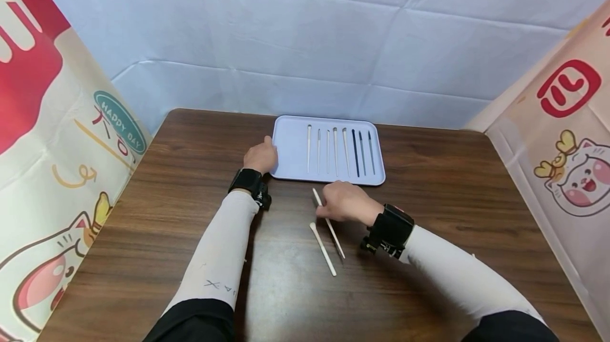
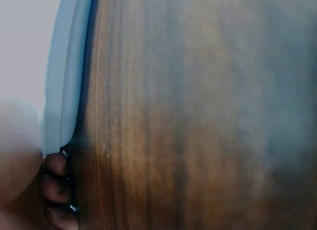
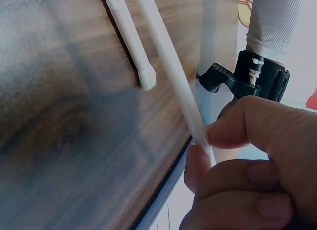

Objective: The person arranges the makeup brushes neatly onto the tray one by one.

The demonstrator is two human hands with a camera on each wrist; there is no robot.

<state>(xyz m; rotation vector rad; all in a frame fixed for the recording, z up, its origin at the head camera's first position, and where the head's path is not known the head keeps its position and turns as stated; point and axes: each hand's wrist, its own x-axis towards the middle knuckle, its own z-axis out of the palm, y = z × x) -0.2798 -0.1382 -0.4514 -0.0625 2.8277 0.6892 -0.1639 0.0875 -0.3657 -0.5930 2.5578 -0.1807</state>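
A pale lilac tray (image 1: 290,146) lies at the back of the table with several slim makeup brushes (image 1: 335,149) in a row, some white and some dark. My left hand (image 1: 261,156) grips the tray's left front corner; in the left wrist view, fingers (image 2: 57,190) curl by the rim. Just in front of the tray, my right hand (image 1: 348,203) pinches a white-handled brush (image 1: 335,236) between thumb and forefinger, seen closely in the right wrist view (image 3: 173,71). Beside it on the table lies another white brush (image 1: 324,250), its pale tip pointing towards the tray.
The brown wooden table (image 1: 190,172) has a pale blue cloth (image 1: 305,40) hanging behind it. Printed sheets stand at the left (image 1: 62,146) and right (image 1: 567,172) sides. A black wrist camera (image 1: 391,231) sits on each forearm.
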